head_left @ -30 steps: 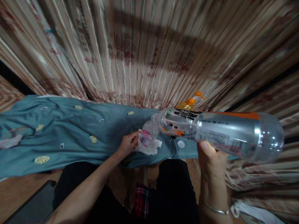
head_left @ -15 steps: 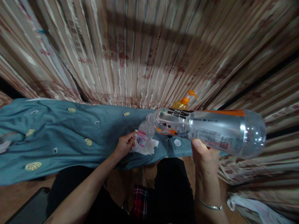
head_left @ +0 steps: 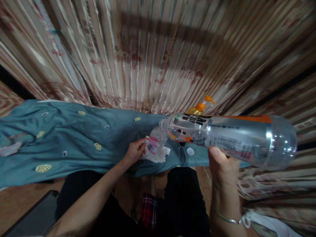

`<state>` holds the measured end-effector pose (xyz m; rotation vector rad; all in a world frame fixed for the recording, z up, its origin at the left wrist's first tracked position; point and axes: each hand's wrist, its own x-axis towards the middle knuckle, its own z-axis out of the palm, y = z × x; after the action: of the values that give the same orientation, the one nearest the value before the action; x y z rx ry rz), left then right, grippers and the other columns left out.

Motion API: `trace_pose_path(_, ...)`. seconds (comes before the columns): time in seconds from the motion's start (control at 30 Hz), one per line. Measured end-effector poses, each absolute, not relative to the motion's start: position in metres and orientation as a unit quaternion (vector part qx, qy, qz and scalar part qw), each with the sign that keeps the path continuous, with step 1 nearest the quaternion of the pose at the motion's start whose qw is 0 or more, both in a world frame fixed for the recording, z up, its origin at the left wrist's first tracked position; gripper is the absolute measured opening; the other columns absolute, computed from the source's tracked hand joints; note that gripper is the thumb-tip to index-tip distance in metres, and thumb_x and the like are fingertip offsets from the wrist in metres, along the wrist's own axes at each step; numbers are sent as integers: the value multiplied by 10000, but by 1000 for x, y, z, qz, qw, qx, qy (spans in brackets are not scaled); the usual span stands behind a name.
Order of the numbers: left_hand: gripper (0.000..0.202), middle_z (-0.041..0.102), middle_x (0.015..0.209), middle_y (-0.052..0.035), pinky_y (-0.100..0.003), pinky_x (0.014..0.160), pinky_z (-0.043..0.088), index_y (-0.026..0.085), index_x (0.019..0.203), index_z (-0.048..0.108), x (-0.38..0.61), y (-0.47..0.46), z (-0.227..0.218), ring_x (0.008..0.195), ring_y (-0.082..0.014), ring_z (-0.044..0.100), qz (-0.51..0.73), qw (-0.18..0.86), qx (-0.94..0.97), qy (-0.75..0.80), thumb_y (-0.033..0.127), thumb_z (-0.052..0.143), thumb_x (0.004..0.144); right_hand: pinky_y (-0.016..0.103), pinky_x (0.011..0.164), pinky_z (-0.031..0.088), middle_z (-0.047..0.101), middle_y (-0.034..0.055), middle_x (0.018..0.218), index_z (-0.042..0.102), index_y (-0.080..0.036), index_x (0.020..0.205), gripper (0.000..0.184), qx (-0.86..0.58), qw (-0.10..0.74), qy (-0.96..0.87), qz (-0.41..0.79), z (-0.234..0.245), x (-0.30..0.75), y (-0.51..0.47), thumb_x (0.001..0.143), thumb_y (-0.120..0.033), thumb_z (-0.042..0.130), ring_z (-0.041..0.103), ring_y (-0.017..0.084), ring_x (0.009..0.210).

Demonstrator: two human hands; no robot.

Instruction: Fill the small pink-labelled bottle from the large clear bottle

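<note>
My right hand is wrapped round a large clear plastic bottle with a silver, black and orange label, thumb on the near side. This bottle lies nearly level, its neck pointing left over the mouth of a small clear plastic bottle with a pink label. Whether the two mouths touch I cannot tell. My left hand is closed at the small bottle's left side, fingertips against it and a white tissue. That tissue lies around the small bottle's base on a teal patterned cloth.
Behind the large bottle stands a yellow pump bottle with an orange pump head. A small white cap lies on the cloth below the large bottle. Pleated curtains hang close behind and to the right. A whitish wrapper lies far left.
The view has shifted slightly, so things sit a little further right. Both hands keep their hold, and the large bottle remains over the small one with little visible change.
</note>
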<state>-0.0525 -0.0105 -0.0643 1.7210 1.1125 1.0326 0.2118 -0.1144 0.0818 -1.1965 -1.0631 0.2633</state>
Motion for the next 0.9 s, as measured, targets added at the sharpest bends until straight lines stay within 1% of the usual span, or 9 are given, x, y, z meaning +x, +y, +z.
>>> trace_pose_path(0.1,331,644,525,66,-166,450,415,156,1200,726,-52,-10,-65,368,-74,490,410,408,689,437,200,520,946,473,1006,525,730,68,958,723,-180,976,391,-532,690,-476,118,86,211,-114,698,-432,836,699,270,988)
trace_pose_path(0.27,339,650,524,59,-164,435,404,147,1206,726,-52,-10,-66,369,-76,493,408,421,677,445,219,526,943,443,941,554,720,39,859,715,-191,1000,386,-526,691,-481,121,89,210,-115,716,-430,824,704,255,917)
trace_pose_path(0.37,351,647,519,53,-166,424,397,141,1208,730,-52,-11,-66,365,-78,494,413,434,669,440,266,537,943,436,914,561,709,27,816,715,-197,966,355,-528,687,-484,123,89,212,-116,730,-444,813,700,246,868)
trace_pose_path(0.47,359,641,512,52,-168,413,389,145,1200,736,-51,-11,-68,356,-79,486,421,443,660,437,306,544,943,434,896,562,701,17,785,718,-201,922,351,-535,679,-487,124,88,216,-117,709,-456,831,689,236,809)
trace_pose_path(0.57,358,643,519,49,-173,424,403,145,1199,737,-51,-11,-68,364,-82,491,420,442,659,440,307,546,943,425,878,562,694,10,760,722,-201,889,353,-537,675,-490,123,88,217,-117,699,-475,840,676,224,759)
trace_pose_path(0.63,355,645,525,48,-177,437,416,146,1206,735,-51,-11,-68,368,-82,491,418,438,663,441,296,542,948,420,860,561,691,14,756,723,-199,862,333,-536,675,-492,123,88,216,-117,731,-491,812,670,218,737)
trace_pose_path(0.73,360,650,535,46,-181,446,425,139,1220,728,-51,-12,-66,369,-81,487,415,434,665,444,284,541,949,420,883,552,690,11,770,716,-204,840,288,-535,676,-492,119,89,215,-117,756,-470,790,674,217,763)
trace_pose_path(0.83,371,652,544,42,-184,451,428,131,1236,721,-52,-12,-66,378,-85,497,407,436,666,448,288,540,953,425,932,543,692,5,796,708,-219,838,270,-536,675,-494,114,90,216,-116,729,-442,811,683,229,836)
trace_pose_path(0.9,378,652,540,41,-186,452,428,132,1243,719,-52,-12,-66,380,-88,500,407,435,667,448,300,541,955,429,940,546,692,6,802,701,-230,830,270,-536,674,-496,112,90,217,-116,722,-452,809,688,238,866)
